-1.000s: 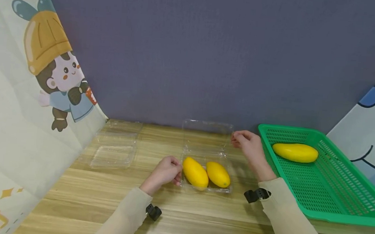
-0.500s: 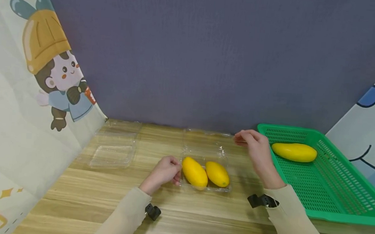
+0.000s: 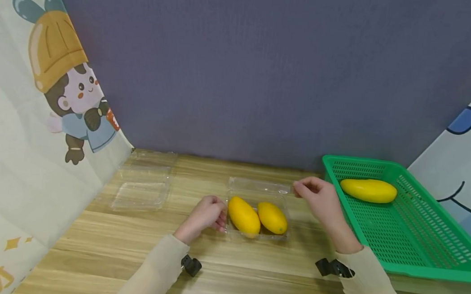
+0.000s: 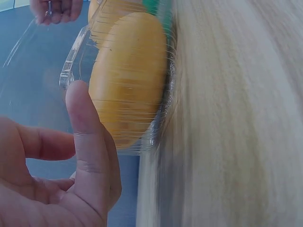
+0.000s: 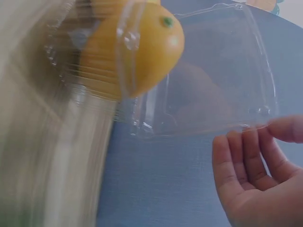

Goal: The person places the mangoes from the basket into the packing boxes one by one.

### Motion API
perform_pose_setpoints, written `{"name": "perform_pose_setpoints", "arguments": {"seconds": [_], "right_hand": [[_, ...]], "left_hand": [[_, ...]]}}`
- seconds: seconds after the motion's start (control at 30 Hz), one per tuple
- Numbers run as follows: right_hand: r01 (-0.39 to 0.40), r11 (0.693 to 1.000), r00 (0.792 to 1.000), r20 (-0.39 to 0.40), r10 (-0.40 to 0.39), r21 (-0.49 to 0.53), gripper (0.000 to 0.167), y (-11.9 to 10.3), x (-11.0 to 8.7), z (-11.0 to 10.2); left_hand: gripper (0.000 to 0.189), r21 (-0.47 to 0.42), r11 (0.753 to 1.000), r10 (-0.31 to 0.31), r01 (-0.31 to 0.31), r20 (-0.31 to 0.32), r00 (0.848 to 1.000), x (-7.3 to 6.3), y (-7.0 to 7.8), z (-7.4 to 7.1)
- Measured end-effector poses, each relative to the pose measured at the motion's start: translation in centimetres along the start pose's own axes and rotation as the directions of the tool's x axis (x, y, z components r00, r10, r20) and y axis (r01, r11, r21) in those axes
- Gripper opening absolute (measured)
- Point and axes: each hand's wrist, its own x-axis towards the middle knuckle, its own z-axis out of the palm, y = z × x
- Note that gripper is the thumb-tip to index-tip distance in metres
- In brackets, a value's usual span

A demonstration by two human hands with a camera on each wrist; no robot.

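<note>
A clear plastic clamshell box [image 3: 256, 237] stands on the wooden table with two yellow mangoes [image 3: 244, 217] side by side in its base. Its hinged lid [image 3: 259, 186] rises at the far side, seen nearly edge-on from the head. My right hand [image 3: 317, 199] pinches the lid's edge between thumb and fingertips, as the right wrist view shows near the lid corner [image 5: 260, 111]. My left hand [image 3: 206, 217] is at the box's left side. Its extended fingertips [image 4: 78, 94] touch the box near the rim, beside the larger mango.
To the right, a green plastic basket [image 3: 398, 269] holds one longer yellow fruit [image 3: 368, 190]. A second clear clamshell box [image 3: 141, 195] lies unfolded at the left. A dark grey panel [image 3: 240, 75] stands behind the table, with printed cloth [image 3: 12, 160] along the left side.
The lid has tipped up from lying further back, its far edge coming nearer. My right hand has moved slightly rightward and toward me with it. My left hand has stayed in place.
</note>
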Motion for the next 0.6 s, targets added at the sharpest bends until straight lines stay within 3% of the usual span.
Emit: {"name": "perform_pose_setpoints", "arguments": {"seconds": [0.27, 0.6], "right_hand": [[-0.058, 0.998, 0.995, 0.082, 0.057, 0.008, 0.027, 0.5, -1.4, 0.5], [-0.088, 0.995, 0.99, 0.108, 0.092, -0.047, 0.026, 1.7, -2.6, 1.1]], "left_hand": [[0.028, -0.072, 0.997, -0.034, 0.034, -0.001, 0.999, 0.0, 0.2, -0.1], [0.032, -0.123, 0.99, -0.058, 0.062, 0.034, 0.998, -0.1, 0.3, -0.4]]}}
